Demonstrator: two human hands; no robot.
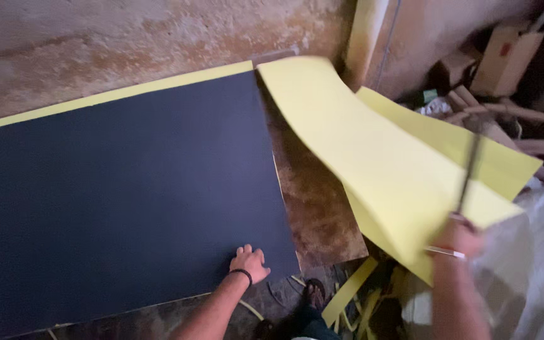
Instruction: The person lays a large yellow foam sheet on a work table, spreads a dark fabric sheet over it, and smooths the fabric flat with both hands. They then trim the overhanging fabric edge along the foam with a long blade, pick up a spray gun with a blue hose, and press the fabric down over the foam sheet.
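Note:
A large dark navy sheet (121, 189) lies flat on a worn brown surface, with a yellow layer showing along its far edge (114, 94). My left hand (250, 262), a black band on its wrist, presses on the sheet's near right corner. My right hand (461, 238) is raised at the right and grips a thin dark blade-like tool (470, 170), blurred by motion. Next to that hand, a long curved yellow foam strip (373, 157) lifts off the surface; what holds it up is not visible.
Narrow yellow offcuts (351, 293) lie on the floor near my feet. Wooden pieces and a cardboard box (505, 56) crowd the back right corner. A rough wall (127, 38) runs along the far side. White plastic sheeting (536, 252) sits at the right.

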